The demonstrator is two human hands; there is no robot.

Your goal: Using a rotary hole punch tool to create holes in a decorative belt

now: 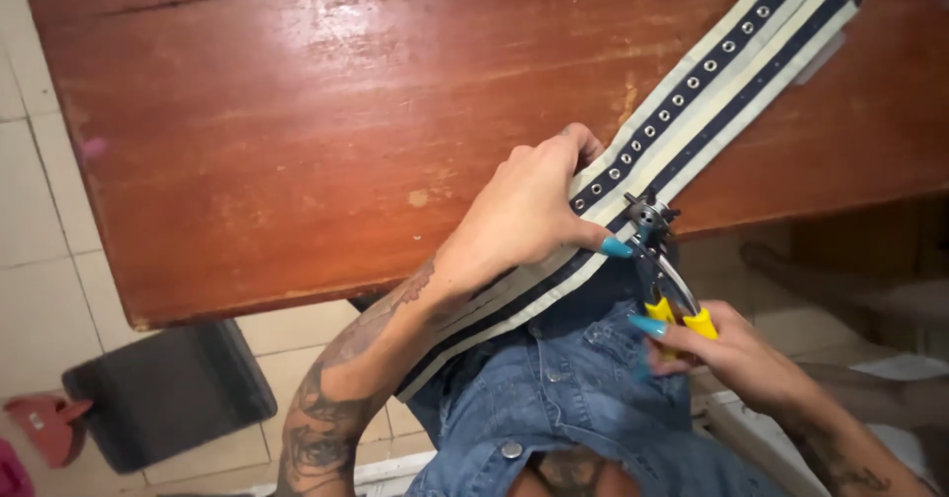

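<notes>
Fingers of the left hand (pixel 529 210) press flat on a long cream-and-navy striped fabric belt with metal eyelets (pixel 692 92), pinning it to the reddish wooden table (pixel 297 131). Just right of them, the right hand (pixel 727 349) clamps yellow-handled punch pliers (pixel 660 260) — head on the belt's edge (whether biting, unclear).

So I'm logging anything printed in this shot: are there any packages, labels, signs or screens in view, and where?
None that I can make out: no package, label, sign or screen.
Left hand: presses the cream and navy eyelet strap onto the reddish wooden table.
Right hand: grips the yellow-handled punch pliers at the strap's edge.
Dark flat rectangular thing: on the tiled floor at lower left, its face blank.
</notes>
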